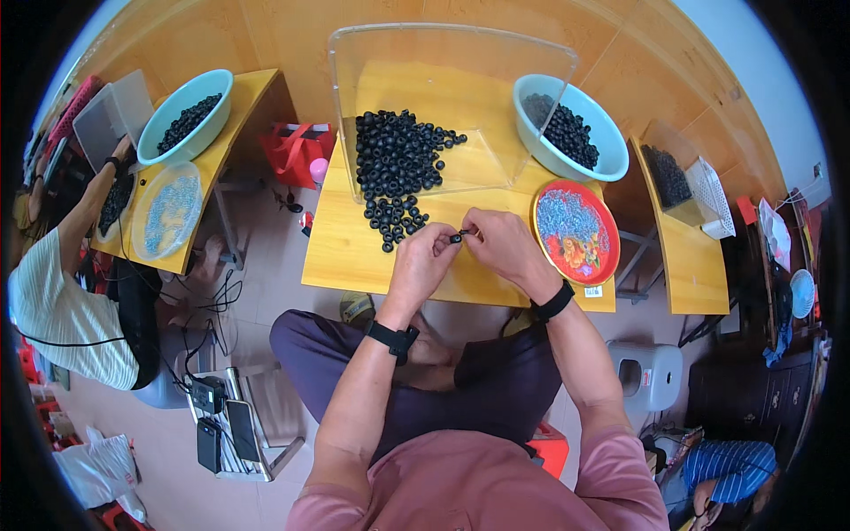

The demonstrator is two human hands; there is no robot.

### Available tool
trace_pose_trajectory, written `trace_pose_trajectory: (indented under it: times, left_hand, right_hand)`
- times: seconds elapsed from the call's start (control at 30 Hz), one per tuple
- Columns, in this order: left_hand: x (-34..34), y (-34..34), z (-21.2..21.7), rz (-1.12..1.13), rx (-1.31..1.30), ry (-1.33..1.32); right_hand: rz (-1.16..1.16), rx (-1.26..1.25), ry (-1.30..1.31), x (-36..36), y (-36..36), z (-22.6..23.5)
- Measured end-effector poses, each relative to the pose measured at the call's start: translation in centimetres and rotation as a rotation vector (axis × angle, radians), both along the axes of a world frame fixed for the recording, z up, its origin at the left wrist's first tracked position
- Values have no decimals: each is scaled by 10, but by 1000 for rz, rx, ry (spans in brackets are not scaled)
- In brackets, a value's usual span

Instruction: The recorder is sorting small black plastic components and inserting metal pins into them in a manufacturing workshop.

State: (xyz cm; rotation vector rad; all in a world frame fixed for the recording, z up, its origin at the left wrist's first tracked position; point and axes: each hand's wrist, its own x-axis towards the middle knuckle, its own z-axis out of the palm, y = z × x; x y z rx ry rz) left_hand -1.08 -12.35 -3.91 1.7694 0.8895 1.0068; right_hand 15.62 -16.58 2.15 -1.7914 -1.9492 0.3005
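Observation:
Over the front of the yellow table [354,257], my left hand [423,260] pinches a small black round part [456,238]. My right hand [498,241] meets it from the other side, its fingertips pressed together at the part; whatever they grip is too small to make out. Beyond my left hand lies a heap of black round parts [394,155], some with holes showing. They spill out of a clear plastic box [452,188] tipped on its side. Right of my right hand is a red tray [543,205] holding many small bluish, shiny pieces [569,221].
A light blue basin [611,157] with black parts stands at the back right. On the left, another person [71,292] sits at a table with a similar basin [212,133]. A grey stool [651,372] is at right. Phones [241,429] and cables lie on a metal stand.

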Motion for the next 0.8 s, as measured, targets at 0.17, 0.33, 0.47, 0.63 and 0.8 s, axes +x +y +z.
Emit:
trace_pose_trajectory:
  times: [0.17,0.33,0.47,0.63,0.8]
  left_hand:
    - [1,0,-1,4,57,35]
    - [2,-3,0,-3,75,35]
    - [2,-4,1,-18,72,25]
    - [0,-3,1,-40,112,46]
    - [-1,-4,5,-74,102,90]
  right_hand:
    - [21,45,38,-4,-16,2]
    - [49,135,8,-1,-22,-7]
    - [77,145,-42,-1,-23,-12]
    - [76,129,-118,-2,-23,-16]
    - [33,82,-66,-2,-23,-12]
